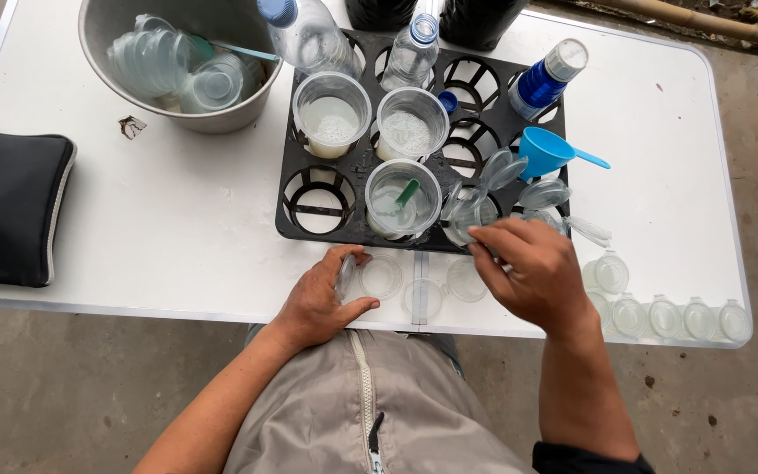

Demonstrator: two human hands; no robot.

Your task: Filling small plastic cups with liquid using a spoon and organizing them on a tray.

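- The left hand (322, 303) rests at the near edge of the white folding table (177, 228), its fingers closed on a small clear plastic lid (345, 276) held on edge.
- The right hand (532, 276) reaches to the near right corner of the black plastic cup tray (357, 167), and its fingers pinch at a loose cluster of small clear lidded cups (484, 197) lying there.
- Three more small clear round containers (423, 297) lie flat on the table between the two hands, just in front of the tray.
- In the tray stand three clear plastic tumblers: two at the back hold whitish grains and liquid (331, 114), and the near one holds a green scoop (405, 195).
- A blue plastic scoop (547, 151) sits in the tray's right side, near a blue-capped bottle (544, 81).
- A row of small clear cups (668, 318) lines the table's right edge.
- Judged from this, small cups are being picked out and laid ready; the next move calls for a light pinch to separate one thin piece from the cluster.
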